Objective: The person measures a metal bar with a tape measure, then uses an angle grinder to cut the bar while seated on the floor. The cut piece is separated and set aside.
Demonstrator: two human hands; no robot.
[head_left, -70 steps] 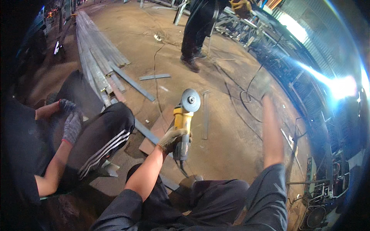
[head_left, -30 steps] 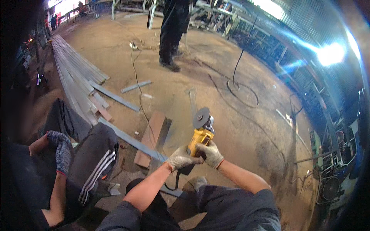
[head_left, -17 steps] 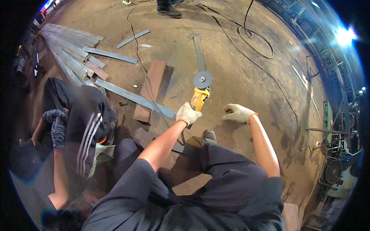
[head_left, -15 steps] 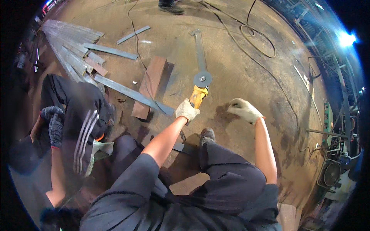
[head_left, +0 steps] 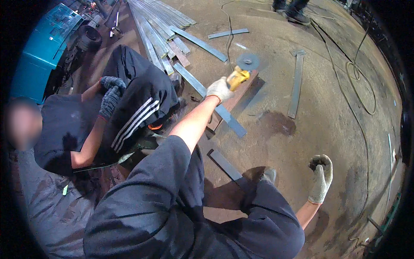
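My left hand, in a pale knit glove, is wrapped round the yellow body of an angle grinder. The grinder's grey disc is at the far end of a reddish-brown block, apparently above it; contact cannot be made out. Across this block lies a flat metal bar, just nearer to me than the left hand. My right hand, gloved alike, hangs over the floor at the right, fingers loosely curled and thumb apart. I see nothing in it.
A co-worker with dark gloves sits close on my left. Long metal bars lie fanned out beyond. One metal strip has a crosspiece at its far end. Cables run over the floor; another person's shoes stand far off.
My view has turned left. The grinder has moved from beside the strip with the crosspiece to the block's far end. My right hand has drawn back nearer to me.
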